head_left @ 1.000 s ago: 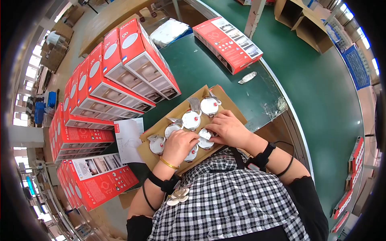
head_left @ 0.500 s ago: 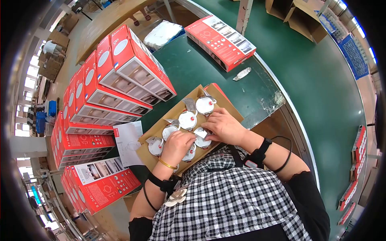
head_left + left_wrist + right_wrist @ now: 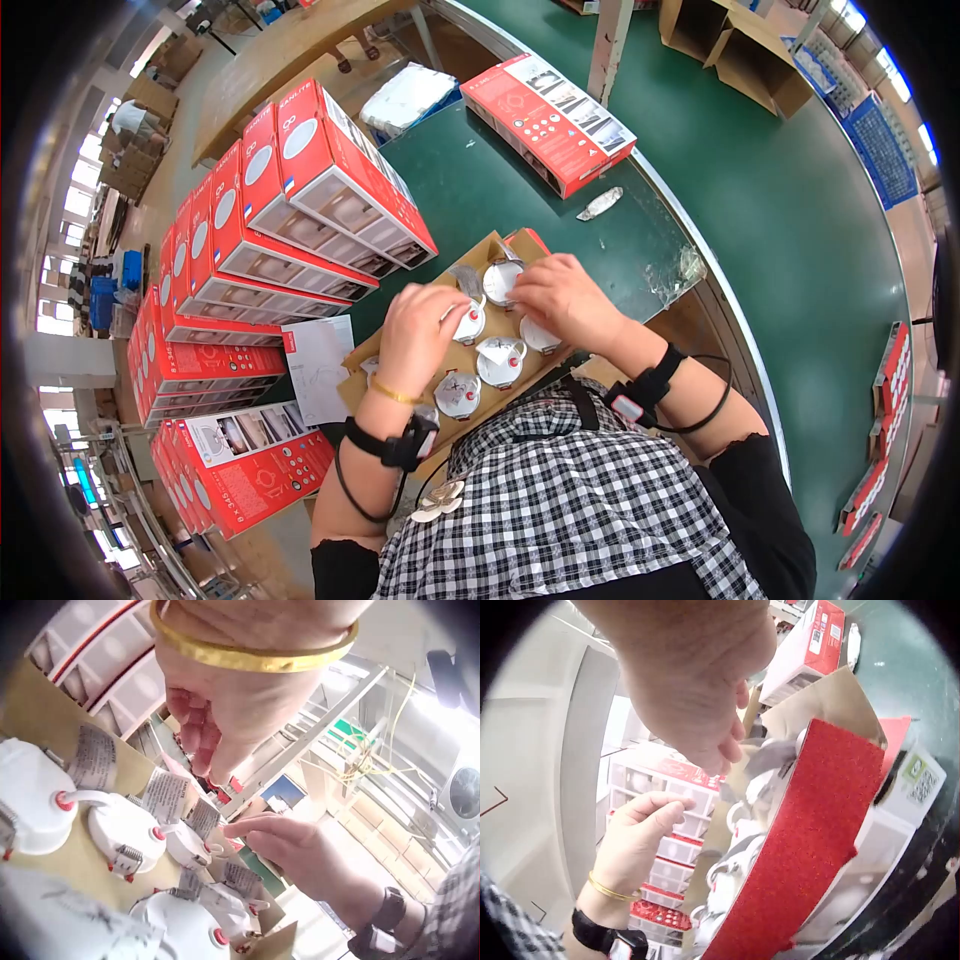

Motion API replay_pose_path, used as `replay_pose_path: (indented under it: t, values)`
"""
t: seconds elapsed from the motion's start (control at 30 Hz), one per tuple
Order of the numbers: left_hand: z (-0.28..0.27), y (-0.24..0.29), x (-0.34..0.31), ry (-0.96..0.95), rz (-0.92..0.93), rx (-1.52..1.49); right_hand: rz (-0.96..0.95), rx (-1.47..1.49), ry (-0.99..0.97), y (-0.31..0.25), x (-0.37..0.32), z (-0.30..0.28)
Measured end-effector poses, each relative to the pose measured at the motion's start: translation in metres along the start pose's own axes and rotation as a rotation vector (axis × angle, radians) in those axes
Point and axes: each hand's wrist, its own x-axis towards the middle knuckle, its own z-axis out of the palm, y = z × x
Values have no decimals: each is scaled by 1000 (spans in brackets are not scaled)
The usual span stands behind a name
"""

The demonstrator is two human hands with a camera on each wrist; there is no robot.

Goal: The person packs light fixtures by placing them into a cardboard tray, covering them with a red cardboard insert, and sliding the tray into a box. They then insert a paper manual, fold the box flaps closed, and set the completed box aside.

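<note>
Both hands have pulled up from the white lamp [image 3: 500, 366], so we can see more of it, sitting in the brown box [image 3: 481, 252]. The left hand [image 3: 412, 328] is at its 10 o'clock, the right hand [image 3: 574, 303] at 2 o'clock. Their fingers bend loosely, nothing seen in them. One red box [image 3: 545, 118] lies at 12 o'clock on the green bench [image 3: 450, 195].

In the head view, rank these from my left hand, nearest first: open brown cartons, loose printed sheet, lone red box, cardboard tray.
From your left hand:
1. Cardboard tray, right under it
2. Printed sheet, to its left
3. Lone red box, at the table's far end
4. Brown cartons, far right
</note>
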Motion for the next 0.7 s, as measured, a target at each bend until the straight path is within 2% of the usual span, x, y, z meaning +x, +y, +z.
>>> replay_pose_path:
  t: [0.07, 0.17, 0.3, 0.33, 0.4, 0.47, 0.57, 0.7]
  values:
    - [14, -8, 24, 106, 170, 40, -5, -45, -3, 17, 7, 0]
    - [31, -4, 45, 46, 249, 112, -24, -105, -7, 34, 9, 10]
    - [34, -1, 45, -37, 161, 156, -29, -56, -52, 41, 8, 10]
    - [32, 5, 41, -50, 155, 149, -19, 13, -9, 40, 7, 2]
    - [27, 19, 31, -90, 102, 14, 5, 85, 26, 35, 0, -15]
    - [33, 25, 18, -154, 85, -26, 29, 221, -73, 30, -12, -29]
    - [46, 29, 7, -223, 76, -64, 49, 115, -131, 34, -33, -17]
    - [57, 31, 1, -193, 46, -22, 83, 144, -14, 35, -42, -2]
